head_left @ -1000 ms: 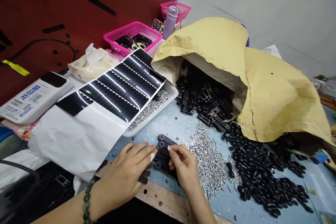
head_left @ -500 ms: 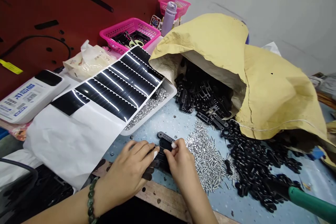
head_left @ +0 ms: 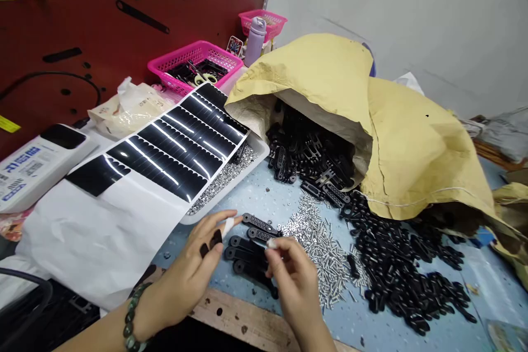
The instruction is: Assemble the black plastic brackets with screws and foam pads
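Note:
My left hand (head_left: 185, 278) is raised just off several black slotted plastic bars (head_left: 247, 253), its fingers apart. Two small black pieces, probably stickers, cling to its fingers, and a white wrap (head_left: 228, 225) covers one fingertip. My right hand (head_left: 293, 280) pinches a tiny pale piece (head_left: 271, 243) between thumb and finger, right beside the bars. Behind the bars, a white tray (head_left: 225, 187) holds small silver nuts under a glossy black sticker sheet (head_left: 165, 148), which rests on white backing paper (head_left: 91, 245).
A torn yellow sack (head_left: 371, 115) spills black parts (head_left: 404, 269) onto the blue table (head_left: 474, 269), beside a heap of silver screws (head_left: 322, 247). Farther back stand pink baskets, one holding scissors (head_left: 198, 71), and a lilac bottle (head_left: 254, 41). A wooden edge (head_left: 243, 319) runs along the front.
My left hand has lifted off the bars and moved left, and my right hand has drawn back slightly. The bars now lie more spread out. A green handle seen at lower right has gone.

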Demonstrator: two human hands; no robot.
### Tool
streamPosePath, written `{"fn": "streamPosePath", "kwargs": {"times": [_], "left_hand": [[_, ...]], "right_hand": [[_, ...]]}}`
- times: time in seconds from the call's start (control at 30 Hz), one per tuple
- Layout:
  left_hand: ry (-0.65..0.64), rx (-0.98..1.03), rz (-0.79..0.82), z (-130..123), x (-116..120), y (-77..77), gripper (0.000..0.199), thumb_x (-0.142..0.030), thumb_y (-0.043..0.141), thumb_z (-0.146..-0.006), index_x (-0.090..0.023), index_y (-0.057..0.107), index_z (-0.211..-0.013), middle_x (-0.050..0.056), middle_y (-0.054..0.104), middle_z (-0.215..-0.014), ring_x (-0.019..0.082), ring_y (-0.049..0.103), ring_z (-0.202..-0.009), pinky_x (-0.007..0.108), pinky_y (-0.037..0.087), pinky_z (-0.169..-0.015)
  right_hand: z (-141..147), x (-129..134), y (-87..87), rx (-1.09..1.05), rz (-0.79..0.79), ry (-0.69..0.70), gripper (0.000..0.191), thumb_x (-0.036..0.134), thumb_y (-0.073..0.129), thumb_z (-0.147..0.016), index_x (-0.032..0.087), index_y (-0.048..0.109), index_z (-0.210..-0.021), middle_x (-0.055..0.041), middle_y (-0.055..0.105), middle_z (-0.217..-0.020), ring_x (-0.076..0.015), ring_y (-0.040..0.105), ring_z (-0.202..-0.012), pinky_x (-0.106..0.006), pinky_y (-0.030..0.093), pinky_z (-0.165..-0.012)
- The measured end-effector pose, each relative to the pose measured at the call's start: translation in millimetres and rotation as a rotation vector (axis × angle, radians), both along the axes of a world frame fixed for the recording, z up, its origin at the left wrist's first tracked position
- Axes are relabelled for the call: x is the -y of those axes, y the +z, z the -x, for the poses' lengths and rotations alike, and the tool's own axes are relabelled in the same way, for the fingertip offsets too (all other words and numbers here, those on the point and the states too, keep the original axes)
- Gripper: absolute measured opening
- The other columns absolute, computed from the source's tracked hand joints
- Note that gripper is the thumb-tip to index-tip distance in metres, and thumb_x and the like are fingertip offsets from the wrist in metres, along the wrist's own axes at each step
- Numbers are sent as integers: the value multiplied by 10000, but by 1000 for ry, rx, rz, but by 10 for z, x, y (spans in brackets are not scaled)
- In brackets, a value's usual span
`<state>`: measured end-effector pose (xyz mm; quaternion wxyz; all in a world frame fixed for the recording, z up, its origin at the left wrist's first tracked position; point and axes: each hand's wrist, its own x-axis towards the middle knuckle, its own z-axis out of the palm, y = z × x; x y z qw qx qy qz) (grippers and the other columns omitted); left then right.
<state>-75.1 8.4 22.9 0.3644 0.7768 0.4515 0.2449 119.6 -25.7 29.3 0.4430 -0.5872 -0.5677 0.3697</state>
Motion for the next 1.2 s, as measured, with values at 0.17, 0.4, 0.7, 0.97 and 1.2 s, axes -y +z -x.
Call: {"fn": "streamPosePath", "kwargs": {"times": [0.17,0.4,0.7,0.97,1.2], "left_hand": [[-236,-242,-296,-69,-32,-119,509,-136,434,-909,-252,424,-1404,31,493,-1420,309,379,-1316,523,309,-1037],[-289,-266,-365,-87,-39,-147,596,-94,498,-783,-212,468,-1366,53,514,-1403,315,436,-1265,494,266,-1022],[-272,-250,-380,-148,-48,-129,557,-126,485,-834,-226,443,-1381,54,543,-1368,295,470,-1225,473,265,-1015],[-238,-267,-319,-270,-70,-42,522,-105,476,-803,-199,501,-1316,89,575,-1271,311,486,-1175,529,297,-1003],[-284,-91,-90,-195,-113,106,579,-67,368,-848,-249,384,-1398,61,449,-1406,261,398,-1289,447,400,-1047]], "right_hand": [[-167,-172,-192,-299,310,-194,317,477,683,-760,165,632,-785,43,492,-540,-101,475,-443,-214,454,-414],[-189,-256,-232,-357,389,-262,382,527,743,-654,168,624,-710,55,480,-514,-94,449,-422,-209,424,-394],[-167,-258,-251,-196,316,-200,302,462,644,-772,162,633,-738,41,486,-524,-99,425,-439,-210,341,-419],[-271,-213,-188,564,143,-184,169,329,630,-815,203,566,-907,-11,588,-729,-178,565,-591,-262,419,-508],[-45,-142,158,396,-225,281,272,163,510,-907,226,483,-1170,-63,592,-1010,-196,581,-936,-337,503,-821]]}}
